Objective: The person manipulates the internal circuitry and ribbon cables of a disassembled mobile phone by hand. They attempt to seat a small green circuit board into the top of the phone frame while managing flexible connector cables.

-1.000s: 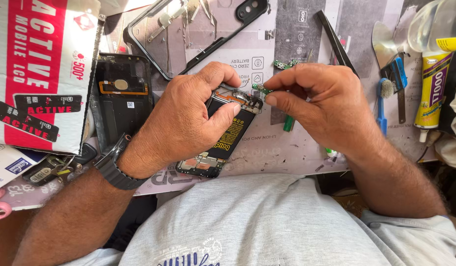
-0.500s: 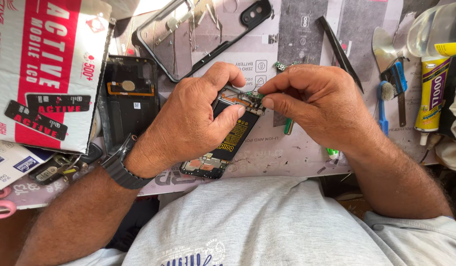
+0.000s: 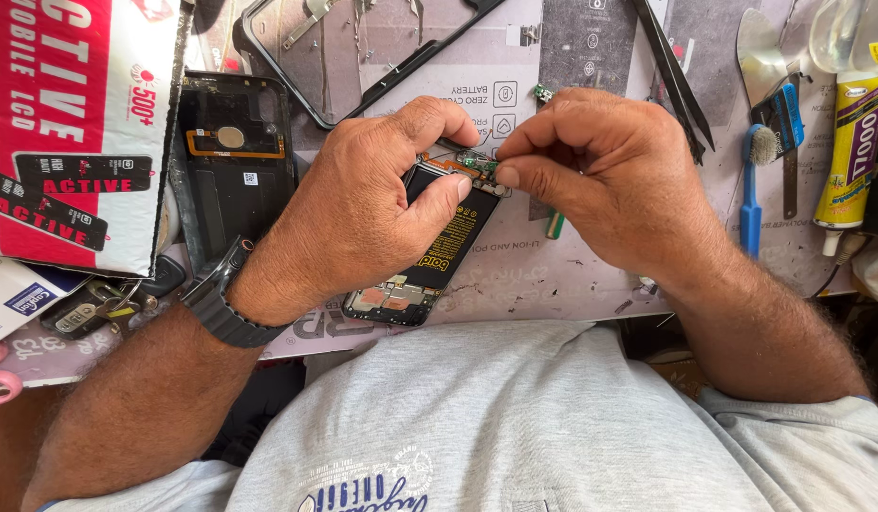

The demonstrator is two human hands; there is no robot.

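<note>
My left hand [image 3: 363, 204] grips an opened phone [image 3: 429, 261] with a black battery and bare circuit boards, held over the grey work mat [image 3: 553, 275]. The thumb presses on the battery's upper end. My right hand [image 3: 600, 175] pinches a small green circuit part [image 3: 477, 163] at the phone's top end between thumb and forefinger. A dark watch sits on my left wrist [image 3: 221, 303].
A black phone back cover [image 3: 232, 161] and an empty phone frame [image 3: 363, 85] lie at the upper left beside a red and white box [image 3: 69, 123]. Black tweezers [image 3: 681, 81], a blue brush [image 3: 754, 190] and a yellow glue tube [image 3: 851, 152] lie at the right. Keys [image 3: 97, 308] rest at the left edge.
Both hands stay on the phone. The right fingers have closed tighter on the small part at the phone's top end, and the view has shifted slightly.
</note>
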